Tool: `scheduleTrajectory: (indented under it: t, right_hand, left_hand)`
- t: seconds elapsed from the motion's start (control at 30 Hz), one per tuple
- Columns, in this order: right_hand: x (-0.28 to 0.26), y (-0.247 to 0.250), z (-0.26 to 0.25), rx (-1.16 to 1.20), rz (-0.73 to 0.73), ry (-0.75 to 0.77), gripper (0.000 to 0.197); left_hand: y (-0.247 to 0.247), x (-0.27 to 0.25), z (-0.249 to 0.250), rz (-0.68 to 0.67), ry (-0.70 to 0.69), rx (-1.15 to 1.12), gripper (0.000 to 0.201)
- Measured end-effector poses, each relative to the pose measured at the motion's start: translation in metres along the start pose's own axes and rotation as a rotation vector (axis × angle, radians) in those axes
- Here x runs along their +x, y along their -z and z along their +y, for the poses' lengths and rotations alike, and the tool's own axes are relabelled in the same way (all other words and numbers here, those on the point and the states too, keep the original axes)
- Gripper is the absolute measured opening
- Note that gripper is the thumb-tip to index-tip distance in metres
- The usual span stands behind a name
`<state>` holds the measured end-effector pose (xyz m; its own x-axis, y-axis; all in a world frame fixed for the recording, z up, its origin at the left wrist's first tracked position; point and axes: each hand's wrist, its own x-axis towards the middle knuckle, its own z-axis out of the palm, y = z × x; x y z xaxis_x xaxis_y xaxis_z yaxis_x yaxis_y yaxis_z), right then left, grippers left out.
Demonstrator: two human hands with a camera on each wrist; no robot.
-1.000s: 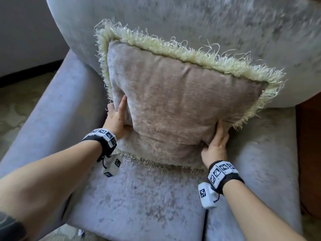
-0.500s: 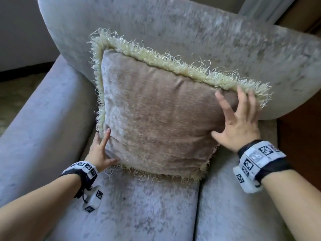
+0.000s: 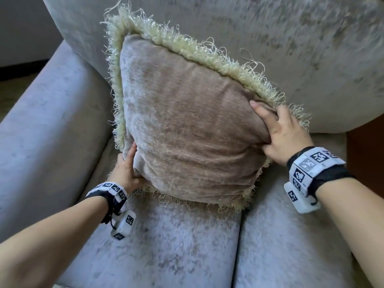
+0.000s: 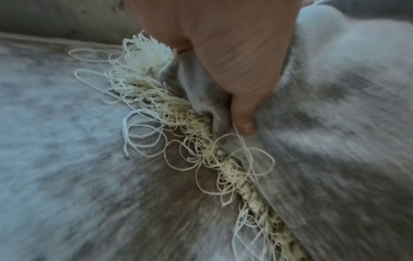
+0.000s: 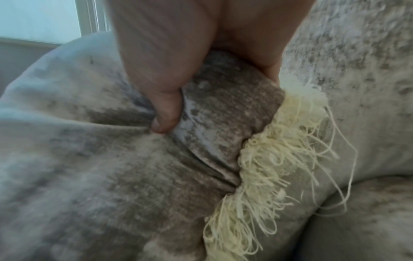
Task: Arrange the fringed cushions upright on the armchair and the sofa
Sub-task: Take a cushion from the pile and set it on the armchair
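A tan cushion (image 3: 187, 125) edged with pale yellow fringe (image 3: 207, 53) stands tilted on the grey seat, leaning on the backrest (image 3: 270, 38). My left hand (image 3: 126, 169) grips its lower left corner, thumb pressed into the fabric (image 4: 243, 113) beside the fringe (image 4: 201, 141). My right hand (image 3: 278, 132) grips the upper right corner, thumb on the front and fingers behind. In the right wrist view the thumb (image 5: 165, 113) digs into the cushion (image 5: 223, 114) next to the fringe (image 5: 279, 150).
A grey armrest (image 3: 52, 125) runs along the left. The seat is split into two seat cushions (image 3: 166, 246) by a seam. Dark wood (image 3: 365, 154) shows at the right edge, and floor at the far left.
My right hand has gone from lying flat near the cushion's top right corner to gripping it. The left hand has closed on the lower left corner, and the cushion stands more tilted.
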<state>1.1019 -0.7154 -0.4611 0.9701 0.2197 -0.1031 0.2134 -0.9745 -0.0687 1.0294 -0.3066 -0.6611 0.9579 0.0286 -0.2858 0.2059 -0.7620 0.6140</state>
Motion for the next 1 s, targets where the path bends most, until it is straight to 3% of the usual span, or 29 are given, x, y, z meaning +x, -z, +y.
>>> scheduleTrajectory:
  t: [0.13, 0.3, 0.53, 0.73, 0.83, 1.0]
  right_hand:
    - [-0.011, 0.006, -0.011, -0.039, 0.025, -0.046, 0.107]
    - [-0.040, 0.011, -0.006, 0.036, 0.035, -0.154, 0.103]
    - [-0.089, 0.051, 0.014, 0.206, 0.163, -0.261, 0.099]
    - [-0.080, 0.043, 0.001, 0.368, 0.369, -0.304, 0.090]
    - [-0.068, 0.027, -0.005, 0.404, 0.422, -0.340, 0.094]
    - [-0.055, -0.015, -0.016, 0.408, 0.298, -0.327, 0.099]
  left_hand:
    - [0.011, -0.022, 0.012, 0.015, 0.033, 0.024, 0.132]
    - [0.037, -0.040, 0.030, 0.019, -0.102, 0.075, 0.125]
    - [0.155, -0.043, 0.123, 0.113, -0.268, 0.299, 0.106]
    - [0.249, -0.021, 0.183, 0.250, -0.430, 0.510, 0.098]
    - [0.253, -0.001, 0.176, 0.269, -0.454, 0.570, 0.106]
    - [0.214, 0.010, 0.147, 0.233, -0.348, 0.633, 0.103]
